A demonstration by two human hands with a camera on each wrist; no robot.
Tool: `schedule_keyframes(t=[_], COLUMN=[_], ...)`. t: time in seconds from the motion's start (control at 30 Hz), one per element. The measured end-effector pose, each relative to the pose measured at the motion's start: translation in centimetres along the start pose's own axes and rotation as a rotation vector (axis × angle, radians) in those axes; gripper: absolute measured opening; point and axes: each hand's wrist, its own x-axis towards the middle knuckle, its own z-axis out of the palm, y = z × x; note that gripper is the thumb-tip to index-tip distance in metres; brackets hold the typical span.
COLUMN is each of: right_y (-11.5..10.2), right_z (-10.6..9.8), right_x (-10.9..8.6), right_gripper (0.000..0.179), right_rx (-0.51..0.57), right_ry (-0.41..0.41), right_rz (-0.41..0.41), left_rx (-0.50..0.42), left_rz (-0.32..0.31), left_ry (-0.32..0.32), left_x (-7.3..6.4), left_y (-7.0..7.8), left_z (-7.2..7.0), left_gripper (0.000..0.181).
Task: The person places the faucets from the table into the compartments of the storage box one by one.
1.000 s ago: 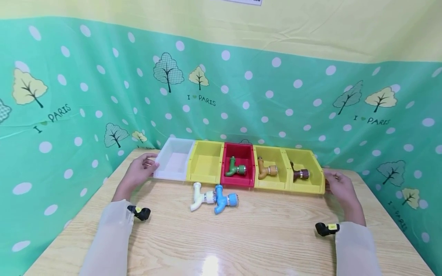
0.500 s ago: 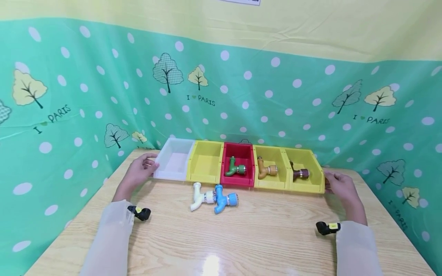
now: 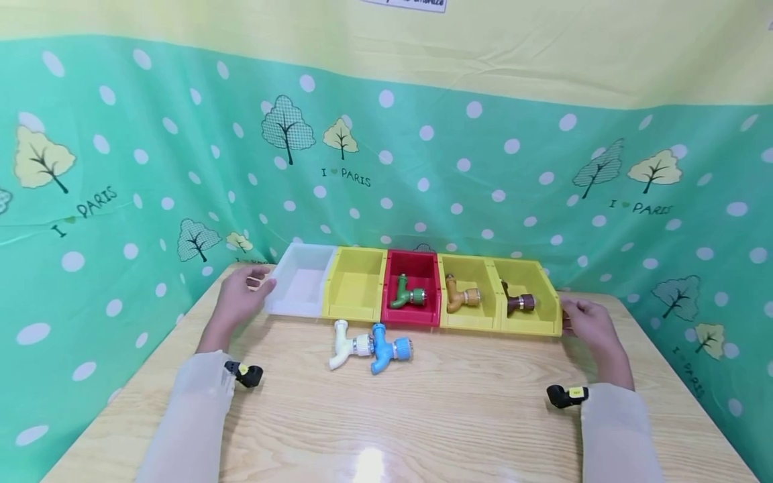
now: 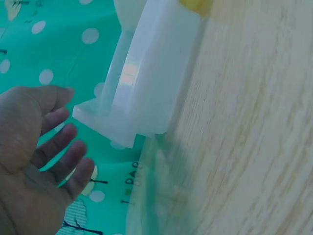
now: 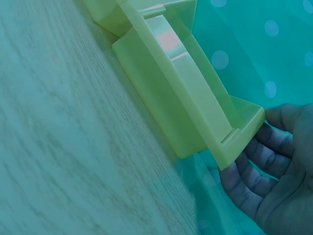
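My left hand is at the left end of a row of joined bins, beside the white bin. In the left wrist view its loosely bent fingers stand apart from the bin's end wall. At the opposite end my right hand touches the outer side of the last yellow bin, fingertips along its end edge. A green tap lies in the red bin. An orange-brown tap and a maroon tap lie in the two yellow bins right of it.
On the wooden table, in front of the row, a white tap lies beside a blue tap. Another yellow bin sits between the white and red ones. A green patterned curtain hangs behind the bins.
The left hand's fingers have come slightly away from the white bin. The head view has shifted a little; bins and taps keep their arrangement.
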Motion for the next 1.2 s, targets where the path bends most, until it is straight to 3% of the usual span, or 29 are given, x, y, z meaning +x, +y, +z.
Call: schedule_keyframes(t=[0.13, 0.33, 0.57, 1.0, 1.2], right_y=[0.0, -0.1, -0.2, -0.2, -0.4], right_z=[0.1, 0.0, 0.0, 0.1, 0.1], right_x=[0.0, -0.1, -0.3, -0.4, -0.7], right_gripper=[0.069, 0.07, 0.068, 0.069, 0.067], right_rx=[-0.002, -0.002, 0.005, 0.014, 0.001], right_ry=[-0.005, -0.001, -0.003, 0.004, 0.007], right_rz=[0.005, 0.003, -0.009, 0.011, 0.004], left_rx=[0.117, 0.251, 0.357, 0.384, 0.371], left_rz=[0.12, 0.234, 0.47, 0.786, 0.854], left_ry=[0.019, -0.067, -0.117, -0.346, -0.426], left_x=[0.1, 0.4, -1.1, -2.8, -3.4], left_y=[0.8, 2.5, 3.8, 5.8, 6.5], left_z=[-0.1, 0.6, 2.6, 4.8, 5.6], left_gripper=[0.037, 0.026, 0.018, 0.021, 0.022])
